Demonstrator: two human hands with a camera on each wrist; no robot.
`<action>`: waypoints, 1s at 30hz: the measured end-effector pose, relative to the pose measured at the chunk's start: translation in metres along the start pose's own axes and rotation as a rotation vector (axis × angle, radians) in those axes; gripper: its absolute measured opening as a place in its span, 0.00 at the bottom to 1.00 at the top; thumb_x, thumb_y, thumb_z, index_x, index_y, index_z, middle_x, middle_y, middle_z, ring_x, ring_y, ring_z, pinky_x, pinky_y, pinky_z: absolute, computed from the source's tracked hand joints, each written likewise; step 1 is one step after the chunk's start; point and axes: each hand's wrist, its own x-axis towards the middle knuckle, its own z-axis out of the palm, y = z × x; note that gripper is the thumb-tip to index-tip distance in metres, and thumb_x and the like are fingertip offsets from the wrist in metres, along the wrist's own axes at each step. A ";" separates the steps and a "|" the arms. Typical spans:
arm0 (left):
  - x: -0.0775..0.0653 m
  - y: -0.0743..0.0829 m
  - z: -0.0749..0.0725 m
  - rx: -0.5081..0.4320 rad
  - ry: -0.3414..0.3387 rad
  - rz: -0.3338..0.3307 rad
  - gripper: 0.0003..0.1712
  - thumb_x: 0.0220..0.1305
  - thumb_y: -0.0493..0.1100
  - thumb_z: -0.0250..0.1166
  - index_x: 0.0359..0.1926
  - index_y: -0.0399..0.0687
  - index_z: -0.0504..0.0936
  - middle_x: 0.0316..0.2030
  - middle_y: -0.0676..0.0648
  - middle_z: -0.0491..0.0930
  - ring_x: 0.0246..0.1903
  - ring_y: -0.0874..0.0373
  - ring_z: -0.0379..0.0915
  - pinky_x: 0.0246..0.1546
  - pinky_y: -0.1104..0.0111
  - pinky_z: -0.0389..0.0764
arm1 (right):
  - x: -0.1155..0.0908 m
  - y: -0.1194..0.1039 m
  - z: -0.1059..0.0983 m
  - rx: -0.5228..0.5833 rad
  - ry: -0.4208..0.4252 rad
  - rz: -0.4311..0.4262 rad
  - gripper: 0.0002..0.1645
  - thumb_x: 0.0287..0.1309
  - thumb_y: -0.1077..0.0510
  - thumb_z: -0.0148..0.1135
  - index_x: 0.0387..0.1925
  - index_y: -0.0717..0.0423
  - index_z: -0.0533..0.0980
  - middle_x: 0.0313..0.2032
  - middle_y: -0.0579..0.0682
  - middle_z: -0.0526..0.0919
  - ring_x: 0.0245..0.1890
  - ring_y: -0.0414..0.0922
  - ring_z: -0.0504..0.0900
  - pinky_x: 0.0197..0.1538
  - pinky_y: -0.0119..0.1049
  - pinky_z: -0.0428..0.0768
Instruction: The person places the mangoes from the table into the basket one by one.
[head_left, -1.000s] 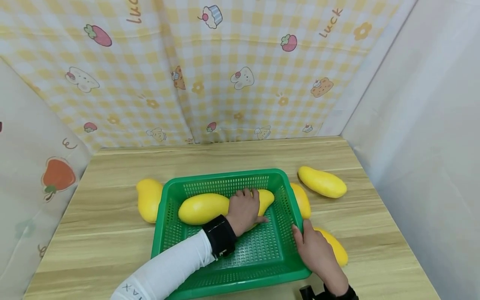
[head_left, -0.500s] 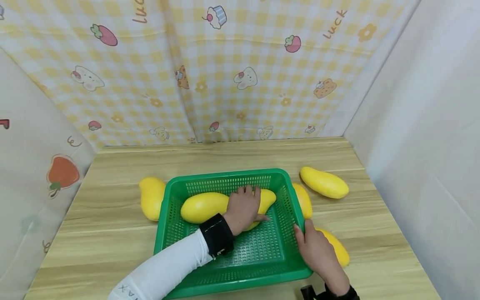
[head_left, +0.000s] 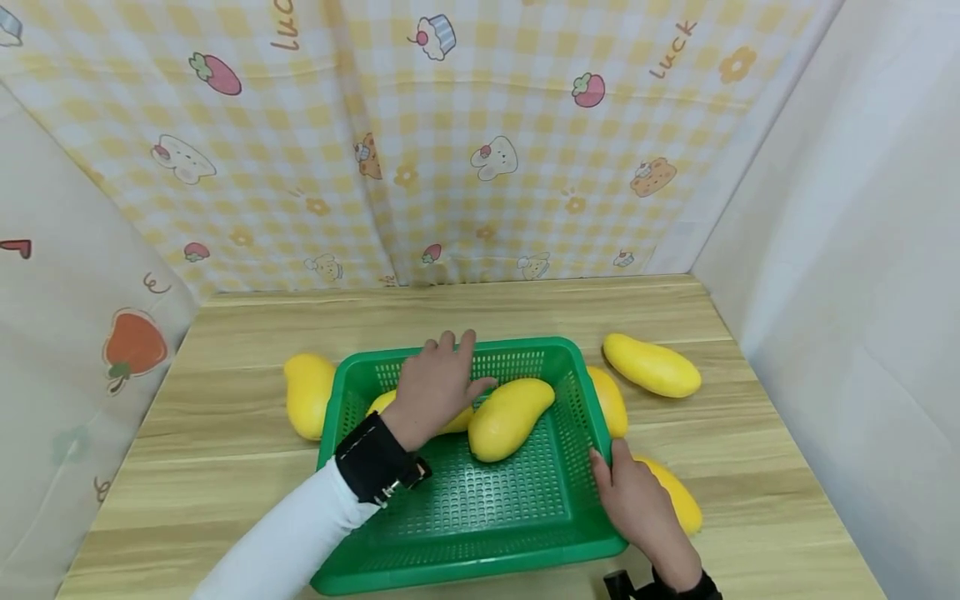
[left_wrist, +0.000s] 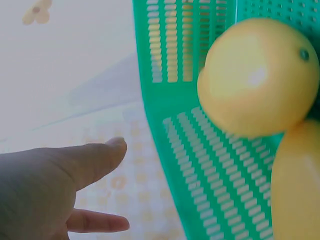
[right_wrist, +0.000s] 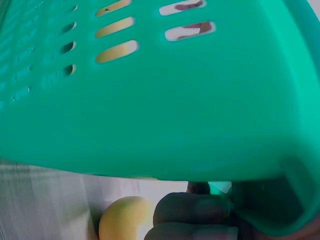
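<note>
A green plastic basket [head_left: 465, 575] holds two yellow mangoes: the right-hand mango [head_left: 512, 421] is in full sight, and the left-hand mango [head_left: 382, 403] is partly hidden behind my left hand [head_left: 433, 382]. That hand holds nothing and is over the basket's back part, its extended fingers reaching across the far rim. In the left wrist view its thumb [left_wrist: 95, 160] points toward the basket, apart from both mangoes. My right hand [head_left: 641, 504] grips the basket's right rim near the front corner. In the right wrist view its curled fingers [right_wrist: 192, 207] show below the rim.
One mango [head_left: 309, 396] lies on the wooden table [head_left: 750, 500], left of the basket. To the right are a back mango [head_left: 651, 365], a mango beside the rim [head_left: 609, 400] and one behind my right hand [head_left: 678, 496]. A checked curtain [head_left: 480, 100] stands behind.
My left hand has let go of the right-hand mango in the basket and moved left and away toward the far rim. The right hand keeps its grip on the basket.
</note>
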 end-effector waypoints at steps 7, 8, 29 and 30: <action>-0.011 -0.027 -0.010 -0.105 0.049 -0.079 0.32 0.62 0.54 0.65 0.59 0.37 0.73 0.39 0.37 0.77 0.25 0.49 0.73 0.09 0.69 0.59 | -0.002 0.002 0.001 -0.003 0.008 -0.004 0.18 0.73 0.49 0.43 0.44 0.62 0.65 0.20 0.51 0.70 0.18 0.43 0.73 0.20 0.37 0.72; -0.012 -0.030 -0.011 -0.119 0.053 -0.090 0.32 0.62 0.54 0.65 0.59 0.37 0.73 0.39 0.37 0.77 0.25 0.49 0.73 0.10 0.69 0.59 | -0.002 0.003 0.002 -0.002 0.009 -0.005 0.18 0.73 0.49 0.43 0.44 0.62 0.65 0.20 0.51 0.70 0.17 0.43 0.73 0.20 0.37 0.72; -0.051 -0.112 -0.027 -0.263 0.086 -0.429 0.30 0.66 0.51 0.61 0.60 0.33 0.70 0.41 0.31 0.75 0.22 0.45 0.72 0.11 0.64 0.64 | -0.001 0.001 0.002 -0.004 0.024 -0.026 0.18 0.73 0.48 0.43 0.42 0.61 0.65 0.20 0.51 0.69 0.18 0.43 0.72 0.20 0.37 0.70; -0.053 -0.115 -0.029 -0.274 0.097 -0.444 0.30 0.66 0.50 0.61 0.60 0.33 0.70 0.40 0.31 0.75 0.22 0.44 0.72 0.11 0.64 0.64 | -0.001 0.001 0.001 -0.006 0.028 -0.032 0.18 0.73 0.48 0.43 0.42 0.61 0.65 0.19 0.51 0.68 0.17 0.43 0.71 0.20 0.37 0.70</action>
